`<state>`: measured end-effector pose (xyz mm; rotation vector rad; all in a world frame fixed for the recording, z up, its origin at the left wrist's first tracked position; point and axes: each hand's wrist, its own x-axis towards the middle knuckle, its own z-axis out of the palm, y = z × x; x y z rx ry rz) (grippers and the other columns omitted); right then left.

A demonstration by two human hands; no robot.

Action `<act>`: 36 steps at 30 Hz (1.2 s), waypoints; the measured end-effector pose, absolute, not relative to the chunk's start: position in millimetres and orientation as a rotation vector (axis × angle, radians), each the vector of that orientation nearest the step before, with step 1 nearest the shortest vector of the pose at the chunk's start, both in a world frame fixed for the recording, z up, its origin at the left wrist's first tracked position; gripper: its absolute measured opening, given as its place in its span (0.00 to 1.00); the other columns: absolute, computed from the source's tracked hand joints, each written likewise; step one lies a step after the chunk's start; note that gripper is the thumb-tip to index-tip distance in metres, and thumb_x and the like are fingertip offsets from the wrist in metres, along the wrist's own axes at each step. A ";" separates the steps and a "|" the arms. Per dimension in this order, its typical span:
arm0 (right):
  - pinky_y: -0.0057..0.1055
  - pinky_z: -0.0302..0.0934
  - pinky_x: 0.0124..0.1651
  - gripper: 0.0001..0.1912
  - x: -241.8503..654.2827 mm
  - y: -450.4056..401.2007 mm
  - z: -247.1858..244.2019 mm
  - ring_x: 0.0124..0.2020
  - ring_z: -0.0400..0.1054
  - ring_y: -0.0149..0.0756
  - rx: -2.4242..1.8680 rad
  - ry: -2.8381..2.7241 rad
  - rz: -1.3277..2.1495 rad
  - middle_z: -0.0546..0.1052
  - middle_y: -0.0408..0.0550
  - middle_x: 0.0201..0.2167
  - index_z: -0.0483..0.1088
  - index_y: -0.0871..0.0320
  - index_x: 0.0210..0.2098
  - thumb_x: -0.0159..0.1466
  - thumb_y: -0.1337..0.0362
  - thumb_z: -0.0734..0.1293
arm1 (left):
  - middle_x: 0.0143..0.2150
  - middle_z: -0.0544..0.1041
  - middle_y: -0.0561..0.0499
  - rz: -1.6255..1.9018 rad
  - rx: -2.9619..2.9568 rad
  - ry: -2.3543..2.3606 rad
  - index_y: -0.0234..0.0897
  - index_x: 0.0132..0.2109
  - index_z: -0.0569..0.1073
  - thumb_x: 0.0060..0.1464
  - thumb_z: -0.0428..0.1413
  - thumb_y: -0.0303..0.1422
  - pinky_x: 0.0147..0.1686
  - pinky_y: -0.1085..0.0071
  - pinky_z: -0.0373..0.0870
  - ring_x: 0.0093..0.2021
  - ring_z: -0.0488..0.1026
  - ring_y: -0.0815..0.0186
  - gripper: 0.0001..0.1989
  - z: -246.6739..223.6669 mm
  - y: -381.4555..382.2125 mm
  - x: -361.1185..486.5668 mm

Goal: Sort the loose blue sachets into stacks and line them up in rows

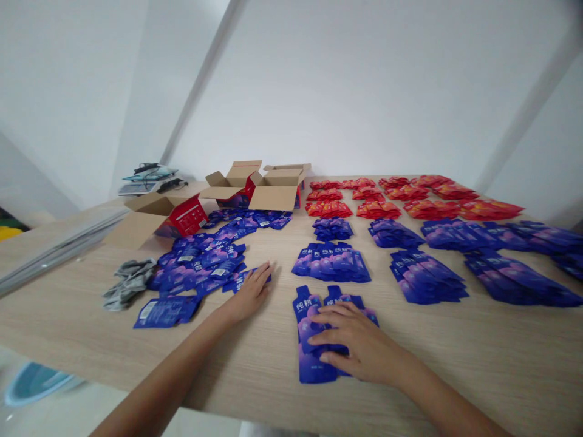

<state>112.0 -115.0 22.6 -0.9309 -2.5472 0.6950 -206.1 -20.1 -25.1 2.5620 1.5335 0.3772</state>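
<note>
Several blue pouches [317, 367] lie beneath the outspread right hand [348, 337], long axes running forward, while the left hand [249, 295], apart from it, is nearer the loose pile [191, 261], at its right edge, its grip unclear.

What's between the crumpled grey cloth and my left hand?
Loose, overlapping blue pouches lie between the grey cloth and your left hand, as the head view shows.

I see deep-blue pouches [310, 358] patterned with pink-purple blobs and white characters, red pouches [430, 210] touched with orange, a pale wood-grain surface [255, 364], a tan-lined red box [189, 217], grey gloves [130, 282].
</note>
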 end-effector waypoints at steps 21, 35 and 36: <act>0.34 0.67 0.37 0.21 112.3 -102.6 12.9 0.39 0.73 0.37 -1.048 -1.704 1.089 0.77 0.51 0.42 0.64 0.55 0.53 0.65 0.53 0.59 | 0.48 0.73 0.44 1.005 2.883 1.045 0.40 0.53 0.69 0.60 0.45 0.24 0.51 0.61 0.67 0.50 0.69 0.62 0.17 28.7 -37.8 -149.3; 0.20 0.48 0.17 0.16 115.3 -97.1 10.9 0.15 0.58 0.22 -0.893 -1.283 1.575 0.71 0.38 0.19 0.62 0.57 0.32 0.60 0.51 0.65 | 0.52 0.66 0.43 1.455 2.240 1.088 0.40 0.56 0.63 0.61 0.45 0.29 0.52 0.58 0.64 0.53 0.64 0.60 0.16 41.7 -80.3 -74.7; 0.20 0.48 0.17 0.16 115.1 -97.0 11.3 0.15 0.58 0.22 -0.915 -1.279 1.548 0.71 0.38 0.19 0.61 0.57 0.31 0.60 0.50 0.65 | 0.50 0.67 0.43 1.414 2.056 1.102 0.39 0.56 0.61 0.62 0.45 0.32 0.48 0.61 0.67 0.50 0.67 0.62 0.16 41.3 -81.8 -71.8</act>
